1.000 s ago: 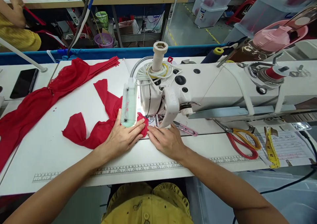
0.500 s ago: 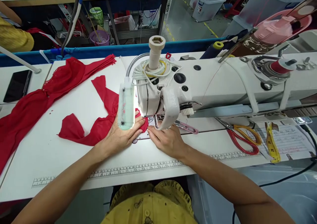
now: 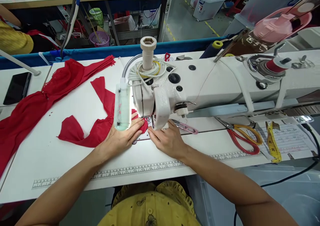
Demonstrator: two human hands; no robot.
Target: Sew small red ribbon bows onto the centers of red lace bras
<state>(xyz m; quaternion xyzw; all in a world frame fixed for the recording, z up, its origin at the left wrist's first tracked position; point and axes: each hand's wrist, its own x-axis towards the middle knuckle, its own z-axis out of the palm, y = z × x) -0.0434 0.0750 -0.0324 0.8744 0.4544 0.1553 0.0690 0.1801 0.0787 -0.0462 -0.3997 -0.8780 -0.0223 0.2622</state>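
My left hand (image 3: 125,132) lies flat with its fingers stretched out, pressing a piece of red fabric (image 3: 98,131) to the sewing machine table. The lit end of this fabric reaches the presser foot (image 3: 150,120). Close by on the right, my right hand (image 3: 167,139) is closed, its fingers bent beside the fabric's edge. The sewing machine head (image 3: 160,106) hides part of those fingers, so what they pinch is unclear. A translucent pale green guard (image 3: 122,106) covers part of the fabric and the left fingertips.
A longer red fabric piece (image 3: 35,107) lies at the left near a black phone (image 3: 17,87). To the right are pink-handled tweezers (image 3: 186,127), scissors (image 3: 243,141), a yellow tape measure (image 3: 273,144) and paper. A pink-lidded bottle (image 3: 272,31) stands behind the machine arm.
The camera view has shifted slightly, so the machine appears a little farther left. Both hands keep nearly the same pose at the presser foot, and the red fabric has barely moved.
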